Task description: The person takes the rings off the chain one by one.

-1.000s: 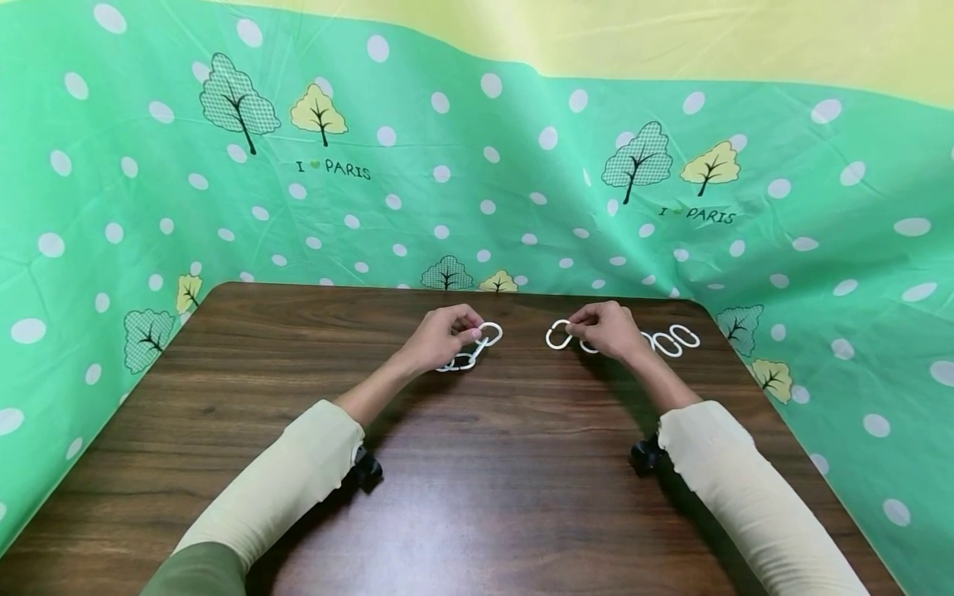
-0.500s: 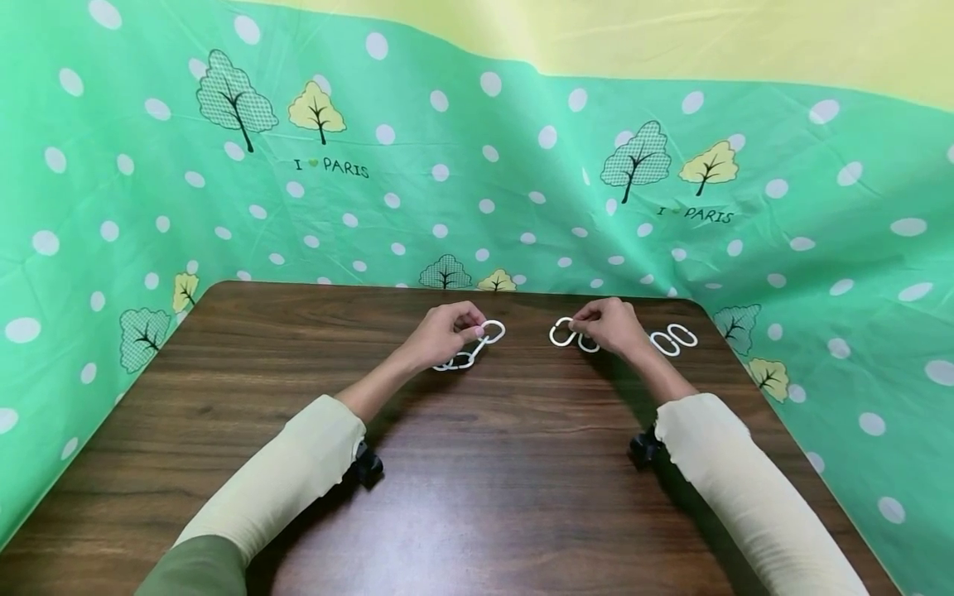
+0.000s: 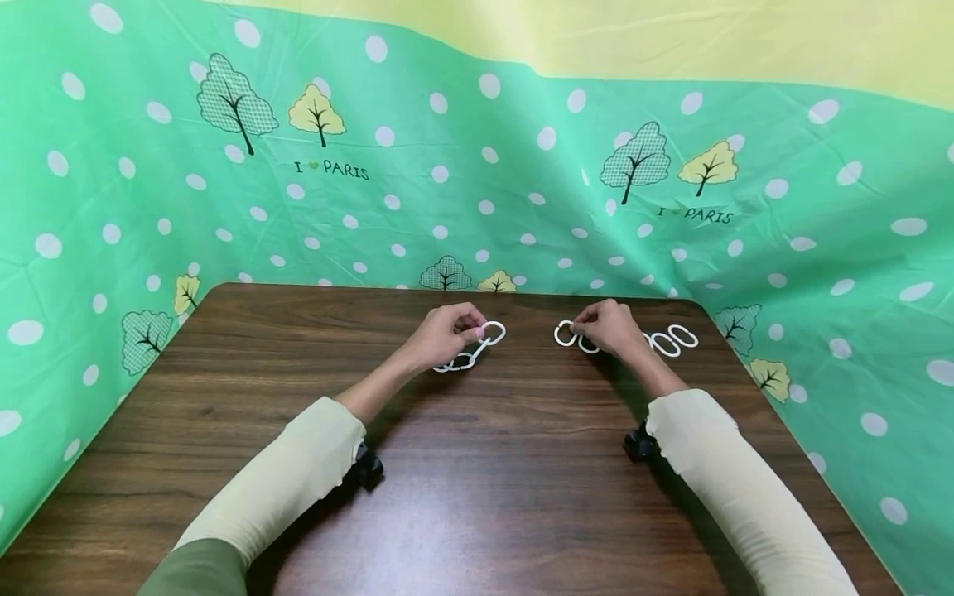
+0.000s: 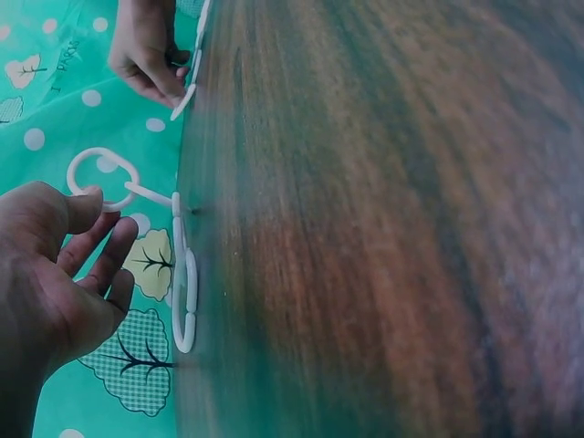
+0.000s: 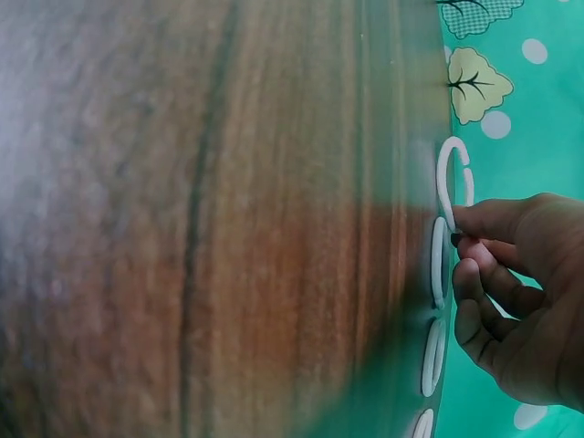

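My left hand point(image 3: 447, 337) pinches the end link point(image 4: 73, 167) of a short white plastic chain between thumb and fingers. That link is lifted, and the chain's other links point(image 4: 178, 274) slope down onto the table. Across a gap on the right, my right hand point(image 3: 607, 329) pinches a separate white oval link point(image 5: 443, 182) by its near end. A small slit shows in its side, and it stands raised and tilted. Just below my right fingertips lies a loose white link point(image 5: 437, 265), partly covered by the hand in the head view.
More loose white links point(image 5: 433, 358) lie in a row to the right, near the far right corner of the brown wooden table point(image 3: 477, 480). A green dotted cloth point(image 3: 484, 182) hangs right behind the table's far edge and along both sides.
My right hand and its link have shifted very slightly to the right, and the right forearm has swung a little inward. The left hand and its chain have stayed nearly still.
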### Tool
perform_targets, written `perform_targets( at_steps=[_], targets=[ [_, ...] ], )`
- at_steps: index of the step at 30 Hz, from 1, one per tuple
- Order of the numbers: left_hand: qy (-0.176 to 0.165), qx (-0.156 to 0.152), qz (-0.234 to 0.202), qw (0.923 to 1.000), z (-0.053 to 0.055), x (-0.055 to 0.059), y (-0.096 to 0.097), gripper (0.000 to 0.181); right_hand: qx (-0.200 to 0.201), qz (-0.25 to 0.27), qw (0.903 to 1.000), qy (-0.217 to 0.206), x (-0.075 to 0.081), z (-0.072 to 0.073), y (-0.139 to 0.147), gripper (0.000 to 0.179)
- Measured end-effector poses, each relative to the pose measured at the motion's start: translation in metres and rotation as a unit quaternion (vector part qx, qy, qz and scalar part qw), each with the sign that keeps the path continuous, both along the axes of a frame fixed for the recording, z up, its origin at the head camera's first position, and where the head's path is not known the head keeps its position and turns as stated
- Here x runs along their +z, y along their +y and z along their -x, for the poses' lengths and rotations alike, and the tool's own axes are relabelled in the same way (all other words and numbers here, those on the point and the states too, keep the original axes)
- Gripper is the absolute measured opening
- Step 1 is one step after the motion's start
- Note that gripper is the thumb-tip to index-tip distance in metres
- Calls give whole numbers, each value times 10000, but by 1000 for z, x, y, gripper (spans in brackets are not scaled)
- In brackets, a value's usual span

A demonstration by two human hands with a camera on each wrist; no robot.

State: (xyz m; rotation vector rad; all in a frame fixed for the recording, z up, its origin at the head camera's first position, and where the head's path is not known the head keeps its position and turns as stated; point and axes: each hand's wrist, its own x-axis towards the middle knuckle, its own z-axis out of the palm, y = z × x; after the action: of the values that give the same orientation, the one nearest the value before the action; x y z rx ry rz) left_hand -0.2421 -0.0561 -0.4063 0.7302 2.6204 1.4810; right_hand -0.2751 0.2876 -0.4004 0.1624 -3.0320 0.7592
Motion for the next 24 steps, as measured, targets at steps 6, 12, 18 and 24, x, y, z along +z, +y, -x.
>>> perform_targets(
  at_steps=[6, 12, 18, 24],
  targets=[
    [8, -14, -13, 10000, 0, -1, 0, 18, 47, -2, 10000, 69, -1, -1, -1, 22],
    [-53, 18, 3, 10000, -1, -1, 1, 19, 72, 38, 9999, 119, -2, -5, -3, 22],
    [-38, 41, 25, 10000, -1, -2, 0, 18, 169, 133, 9996, 206, -1, -12, -11, 22],
    [-64, 52, 15, 10000, -1, -2, 0, 18, 300, 297, 9987, 268, 1, -18, -21, 20]
  ],
)
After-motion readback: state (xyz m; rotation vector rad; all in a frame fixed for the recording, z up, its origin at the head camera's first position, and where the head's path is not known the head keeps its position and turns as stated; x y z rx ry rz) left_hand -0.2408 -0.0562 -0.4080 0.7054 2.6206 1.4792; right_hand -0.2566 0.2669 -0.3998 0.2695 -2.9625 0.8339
